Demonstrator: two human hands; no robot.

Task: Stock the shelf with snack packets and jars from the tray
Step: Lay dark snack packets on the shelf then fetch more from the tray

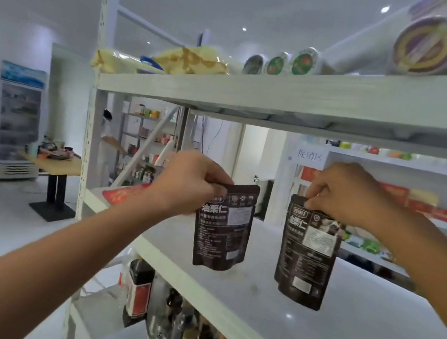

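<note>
Nearest the lens, the left forearm (52, 268) rises from the lower left of the frame to the left hand (189, 181). Its curled fingers and thumb pinch the top seal of the left pouch (224, 228), a dark stand-up snack packet at frame centre. Its base is on or just above the middle shelf (351, 333); contact cannot be told. Right of centre, the right hand (342, 192) pinches the top edge of the right pouch (307, 251) in the same way. Both packets look light, pliable and slick-filmed. The stiffer top seal is judged the surest hold, and the gusseted base should let each stand. A second edge behind the right pouch may be another packet. Tray and jars are out of view. Dark bottles (138, 291) at lower centre are partly hidden by the shelf edge.
</note>
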